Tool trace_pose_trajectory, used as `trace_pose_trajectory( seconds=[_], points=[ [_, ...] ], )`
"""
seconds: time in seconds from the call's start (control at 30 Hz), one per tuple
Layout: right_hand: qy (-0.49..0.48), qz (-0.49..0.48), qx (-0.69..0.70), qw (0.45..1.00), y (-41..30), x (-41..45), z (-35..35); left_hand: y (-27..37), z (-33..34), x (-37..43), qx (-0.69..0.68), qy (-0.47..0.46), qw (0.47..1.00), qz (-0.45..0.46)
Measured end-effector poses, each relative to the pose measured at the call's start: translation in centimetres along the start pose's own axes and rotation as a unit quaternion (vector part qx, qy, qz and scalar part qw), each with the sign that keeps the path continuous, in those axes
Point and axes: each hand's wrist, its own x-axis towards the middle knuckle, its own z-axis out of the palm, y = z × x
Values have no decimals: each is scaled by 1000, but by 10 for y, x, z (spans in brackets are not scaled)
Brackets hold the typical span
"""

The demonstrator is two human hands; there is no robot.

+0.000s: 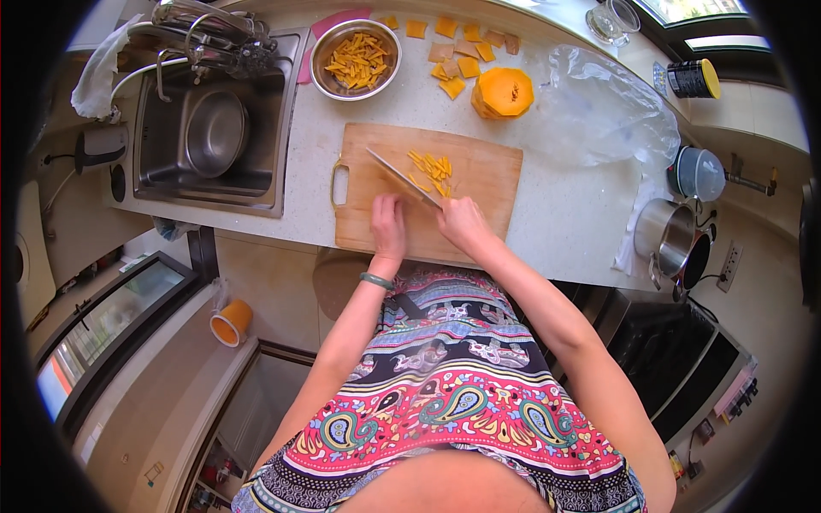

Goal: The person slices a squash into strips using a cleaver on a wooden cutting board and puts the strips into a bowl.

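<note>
My right hand (pixel 467 224) grips a kitchen knife (pixel 405 177), whose blade points away to the upper left over a wooden cutting board (pixel 484 160). Just beyond the blade lies a small heap of orange pumpkin strips (pixel 434 168). My left hand (pixel 389 223) rests at the board's near edge, left of the knife, its fingers bent and close together. Whatever may be under those fingers is hidden. Behind the board stands a steel bowl (pixel 319 70) with cut pumpkin strips (pixel 358 61) in it. A peeled pumpkin piece (pixel 503 94) sits to the right, near several flat pumpkin slices (pixel 447 27).
A steel sink (pixel 272 160) on the left holds a metal basin (pixel 217 134) below the faucet (pixel 168 74). Crumpled clear plastic (pixel 596 109) covers the counter at right. Further right are a steel pot (pixel 660 234) and a lidded container (pixel 700 173).
</note>
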Motion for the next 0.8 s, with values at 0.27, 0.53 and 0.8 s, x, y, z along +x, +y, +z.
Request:
trace_pose_trajectory(
  seconds=[0.27,0.53,0.8],
  points=[
    [-46,7,-96,994,-19,-19,-2,-4,4,-4,26,19,999,17],
    [15,5,1,1000,6,2,14,-13,5,-3,17,-57,998,-9],
    [-51,8,-90,995,-14,-16,1,-7,10,-5,33,37,998,38]
  ],
)
